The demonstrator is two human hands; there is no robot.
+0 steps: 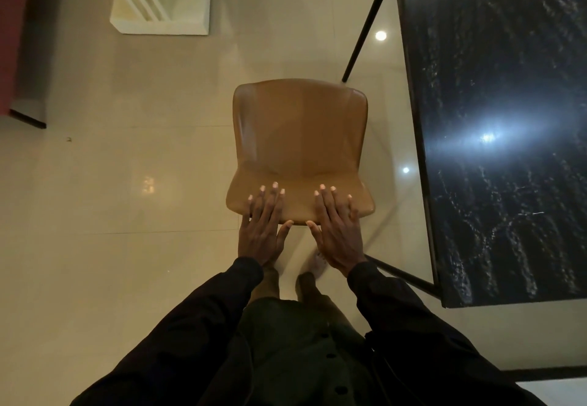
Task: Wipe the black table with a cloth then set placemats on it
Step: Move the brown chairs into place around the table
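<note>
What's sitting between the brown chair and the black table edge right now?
Head view: nothing stands there. Between the brown chair and the black table edge is only glossy cream floor with light reflections; the table's thin black leg slants down further up.

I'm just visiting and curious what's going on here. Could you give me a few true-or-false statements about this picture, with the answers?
1. Both hands rest on the top of the chair's back. True: the left hand and right hand lie flat on the brown chair.
2. A cloth lies on the table. False: the black table shows no cloth, only glare from a light.
3. The table stands to the right of the chair. True.
4. The right hand holds a placemat. False: its fingers are spread on the chair, holding nothing.
5. Someone is sitting in the chair. False: its seat is bare.
</note>
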